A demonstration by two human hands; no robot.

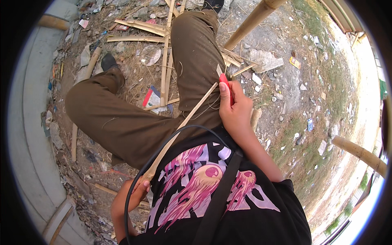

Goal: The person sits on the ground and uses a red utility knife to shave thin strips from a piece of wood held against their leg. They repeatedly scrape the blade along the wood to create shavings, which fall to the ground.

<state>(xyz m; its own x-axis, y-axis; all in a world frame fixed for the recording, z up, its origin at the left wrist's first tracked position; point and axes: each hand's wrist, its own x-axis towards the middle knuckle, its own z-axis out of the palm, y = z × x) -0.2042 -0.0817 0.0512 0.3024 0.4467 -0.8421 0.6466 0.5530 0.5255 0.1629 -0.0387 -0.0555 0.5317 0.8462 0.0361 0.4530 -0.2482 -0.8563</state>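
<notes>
"Where does the long, pale wooden strip lie?"

"It slants forward and rightward from the left hand, which grasps its wide end; its thin tip stops just beside the right hand, clenched around a red-handled knife."

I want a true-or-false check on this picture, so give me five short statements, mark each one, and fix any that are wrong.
1. The right hand holds a red-handled knife. True.
2. The left hand is empty. False: the left hand holds a long pale strip near one end.
3. The shirt is plain white. False: the shirt is black, with a pink and lilac print on it.
4. More pale strips lie on the ground between the legs. True.
5. The trousers are bright blue. False: the trousers are brown.
</notes>
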